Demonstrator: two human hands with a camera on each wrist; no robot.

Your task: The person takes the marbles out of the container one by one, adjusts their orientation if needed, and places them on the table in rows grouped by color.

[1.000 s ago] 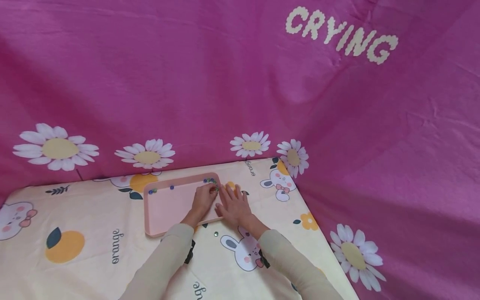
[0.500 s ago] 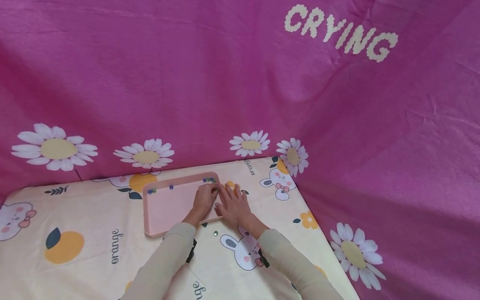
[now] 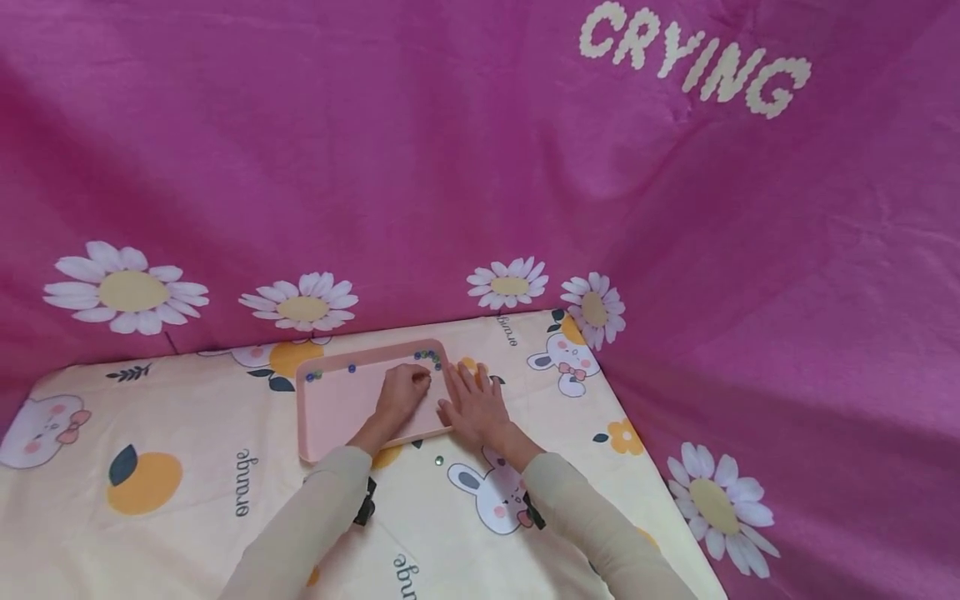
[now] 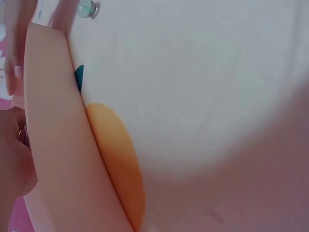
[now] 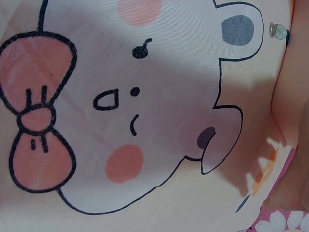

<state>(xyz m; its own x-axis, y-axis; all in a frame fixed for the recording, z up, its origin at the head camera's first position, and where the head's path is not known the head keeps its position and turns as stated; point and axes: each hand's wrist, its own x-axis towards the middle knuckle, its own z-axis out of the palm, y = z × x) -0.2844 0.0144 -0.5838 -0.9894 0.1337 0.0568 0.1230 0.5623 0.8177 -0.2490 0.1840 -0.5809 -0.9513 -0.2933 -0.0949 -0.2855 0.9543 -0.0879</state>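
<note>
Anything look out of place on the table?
Yes: one small green glass-like marble sits alone on the cream printed tablecloth, just outside the near side of the pink rectangular tray. Odd because the other visible blue and green marbles lie inside the tray.

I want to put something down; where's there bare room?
Free: the table left of the tray, and the strip from the right hand to the right edge. Crowded: the tray's far right corner, marbles near the left hand; another marble lies between the forearms.
</note>
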